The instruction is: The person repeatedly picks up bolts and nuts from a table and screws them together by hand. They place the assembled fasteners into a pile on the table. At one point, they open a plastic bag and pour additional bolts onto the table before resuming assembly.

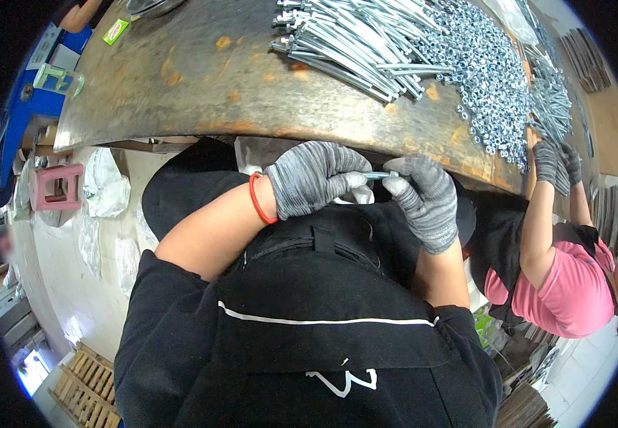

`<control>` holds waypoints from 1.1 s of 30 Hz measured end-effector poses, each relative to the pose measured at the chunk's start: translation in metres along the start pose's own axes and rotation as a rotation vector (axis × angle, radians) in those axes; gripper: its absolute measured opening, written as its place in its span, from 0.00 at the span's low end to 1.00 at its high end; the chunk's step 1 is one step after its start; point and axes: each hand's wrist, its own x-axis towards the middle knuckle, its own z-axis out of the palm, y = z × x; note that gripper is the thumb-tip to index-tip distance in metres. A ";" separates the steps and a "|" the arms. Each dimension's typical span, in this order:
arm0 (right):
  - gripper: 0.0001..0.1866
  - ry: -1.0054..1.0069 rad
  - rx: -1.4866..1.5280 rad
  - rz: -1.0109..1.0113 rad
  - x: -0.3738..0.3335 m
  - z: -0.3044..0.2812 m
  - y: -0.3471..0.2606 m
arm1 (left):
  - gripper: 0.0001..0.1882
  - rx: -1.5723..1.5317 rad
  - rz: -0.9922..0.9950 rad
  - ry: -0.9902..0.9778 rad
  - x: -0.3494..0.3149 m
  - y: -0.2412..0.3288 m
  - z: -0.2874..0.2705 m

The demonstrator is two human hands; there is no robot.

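Over my lap, just off the near edge of the table, both my hands work on one metal bolt (376, 175). My left hand (314, 178), in a grey striped knit glove with a red band at the wrist, pinches one end, and its fingers hide most of the shank. Closed at the bolt's other end is my right hand (427, 203), in a matching glove; whether a nut or the bolt's head sits between its fingertips, I cannot tell. A pile of long bolts (355, 46) lies on the table ahead, beside a heap of nuts (491, 85).
The worn metal table (180, 93) spans the far side. On the right, a co-worker in a pink shirt (562, 285) handles another bolt pile (550, 96) with gloved hands. A pink stool (58, 187) and white bags (104, 183) stand left; a wooden pallet (88, 385) lies lower left.
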 end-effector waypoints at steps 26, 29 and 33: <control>0.10 -0.086 -0.063 -0.060 -0.012 0.039 0.014 | 0.11 0.050 0.082 0.170 -0.021 -0.038 0.020; 0.18 -0.072 0.054 0.112 -0.015 0.045 0.015 | 0.11 0.407 0.119 0.188 -0.021 -0.025 0.022; 0.18 -0.076 0.300 0.200 -0.016 0.034 0.019 | 0.11 0.390 0.120 0.240 -0.021 -0.024 0.022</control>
